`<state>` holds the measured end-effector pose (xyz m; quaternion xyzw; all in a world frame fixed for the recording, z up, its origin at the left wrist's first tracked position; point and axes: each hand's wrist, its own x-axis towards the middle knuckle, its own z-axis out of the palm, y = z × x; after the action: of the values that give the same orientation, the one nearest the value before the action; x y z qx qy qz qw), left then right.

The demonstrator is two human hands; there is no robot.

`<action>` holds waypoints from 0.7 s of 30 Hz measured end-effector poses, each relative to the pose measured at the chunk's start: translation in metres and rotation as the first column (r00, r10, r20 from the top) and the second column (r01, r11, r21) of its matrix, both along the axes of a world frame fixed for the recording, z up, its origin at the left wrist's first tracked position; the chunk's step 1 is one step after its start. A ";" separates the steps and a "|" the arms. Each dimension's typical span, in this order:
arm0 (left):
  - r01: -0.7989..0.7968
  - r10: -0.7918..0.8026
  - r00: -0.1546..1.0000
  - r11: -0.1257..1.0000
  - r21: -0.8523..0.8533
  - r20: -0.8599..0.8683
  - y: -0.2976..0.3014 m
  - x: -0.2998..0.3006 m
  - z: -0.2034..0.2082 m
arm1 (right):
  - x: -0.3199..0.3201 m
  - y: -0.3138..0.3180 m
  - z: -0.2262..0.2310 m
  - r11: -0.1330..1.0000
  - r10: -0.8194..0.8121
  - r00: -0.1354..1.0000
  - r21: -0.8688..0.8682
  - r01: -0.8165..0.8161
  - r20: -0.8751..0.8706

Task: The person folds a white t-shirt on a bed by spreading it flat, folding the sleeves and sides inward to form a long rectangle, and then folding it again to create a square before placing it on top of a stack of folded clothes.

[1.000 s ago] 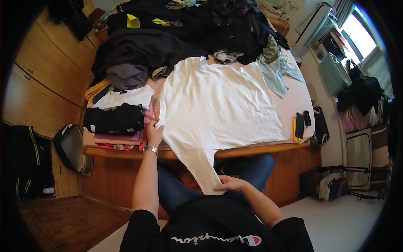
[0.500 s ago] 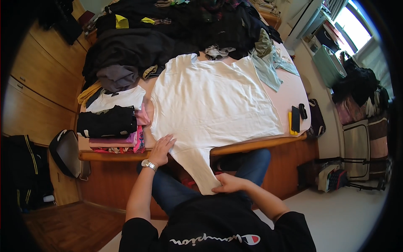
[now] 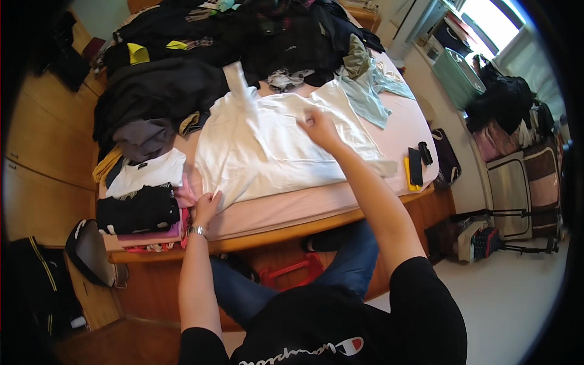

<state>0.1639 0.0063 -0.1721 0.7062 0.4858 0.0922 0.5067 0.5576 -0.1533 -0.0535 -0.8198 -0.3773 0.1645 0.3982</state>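
Note:
A white long-sleeved shirt lies on the bed, its near part folded over the body. One sleeve sticks up at the far left, smeared by motion. My left hand pinches the shirt's near left edge, beside a folded stack of clothes. Over the middle of the shirt hovers my right hand, its fingers curled but blurred. Whether it holds any cloth I cannot tell.
Left of the shirt stands the stack with a folded black garment on top. Dark clothes are heaped at the back. A phone-like black object lies at the right edge of the bed. A red stool sits below.
The near sleeve, held over my lap before, has been swung away from me across the shirt. My right hand moved far forward; my left hand now grips the near left edge instead of lying flat.

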 end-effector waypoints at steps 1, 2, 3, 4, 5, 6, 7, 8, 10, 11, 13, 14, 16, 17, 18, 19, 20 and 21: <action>0.006 -0.006 1.000 0.997 0.080 -0.002 -0.006 -0.003 0.001 | 0.001 -0.035 -0.018 0.972 0.141 0.978 -0.207 -0.108 0.153; -0.039 0.036 0.999 0.995 0.096 0.035 -0.009 -0.007 0.000 | 0.001 -0.069 -0.035 0.952 0.218 0.939 -0.270 -0.144 0.267; -0.030 0.026 0.999 0.996 0.090 0.037 -0.013 -0.007 0.000 | 0.005 -0.104 -0.050 0.925 0.296 0.879 -0.340 -0.167 0.373; -0.018 0.015 1.000 0.990 0.141 0.025 -0.016 -0.006 0.001 | 0.010 -0.139 -0.067 0.941 0.246 0.811 -0.332 -0.069 0.531; -0.004 0.000 1.000 0.981 0.194 0.021 -0.017 -0.001 0.003 | 0.023 -0.165 -0.078 0.952 0.194 0.709 -0.305 0.031 0.678; 0.015 0.006 0.997 0.968 0.251 -0.080 -0.020 0.003 0.007 | 0.040 -0.183 -0.082 0.948 0.182 0.709 -0.314 0.059 0.682; 0.037 0.021 0.983 0.950 0.310 -0.181 -0.020 0.003 0.009 | 0.056 -0.196 -0.085 0.926 0.197 0.753 -0.371 0.068 0.628; 0.003 0.008 0.999 0.963 0.270 -0.039 -0.013 -0.009 -0.002 | 0.068 -0.203 -0.085 0.905 0.207 0.795 -0.420 0.065 0.571; -0.018 -0.017 0.979 0.986 0.166 0.203 0.003 -0.037 -0.020 | 0.084 -0.204 -0.077 0.880 0.154 0.865 -0.464 0.099 0.477; -0.013 -0.054 0.969 0.963 0.270 0.241 0.000 -0.034 -0.016 | 0.094 -0.209 -0.072 0.847 0.101 0.919 -0.518 0.122 0.381; 0.014 -0.059 0.967 0.983 0.181 0.246 -0.005 -0.032 0.000 | 0.116 -0.223 -0.068 0.830 0.083 0.919 -0.537 0.150 0.385; 0.010 -0.055 0.969 0.982 0.186 0.240 -0.003 -0.042 -0.004 | 0.120 -0.222 -0.059 0.802 0.115 0.943 -0.590 0.097 0.312; 0.043 -0.050 0.995 0.995 0.086 0.087 0.003 -0.054 -0.014 | 0.132 -0.230 -0.059 0.780 0.182 0.932 -0.623 0.058 0.314; 0.050 -0.057 0.995 0.995 0.083 0.086 0.000 -0.047 -0.013 | 0.140 -0.236 -0.063 0.777 0.177 0.933 -0.626 0.063 0.313; 0.028 -0.033 0.998 0.995 0.094 0.057 -0.006 -0.041 -0.012 | 0.151 -0.241 -0.066 0.767 0.138 0.963 -0.641 0.044 0.232; 0.002 -0.005 1.000 0.994 0.109 0.027 -0.008 -0.039 -0.010 | 0.159 -0.244 -0.070 0.759 0.099 0.984 -0.650 0.021 0.148; 0.005 -0.008 1.000 0.994 0.108 0.025 -0.007 -0.040 -0.012 | 0.164 -0.248 -0.073 0.805 0.103 0.982 -0.593 0.011 0.157; 0.015 -0.015 1.000 0.989 0.150 -0.002 -0.007 -0.041 -0.013 | 0.170 -0.252 -0.076 0.805 0.100 0.983 -0.594 0.013 0.156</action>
<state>0.1224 -0.0007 -0.1854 0.7459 0.4724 0.1246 0.4526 0.7278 -0.4057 -0.1298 -0.9055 -0.3602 0.2083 0.0832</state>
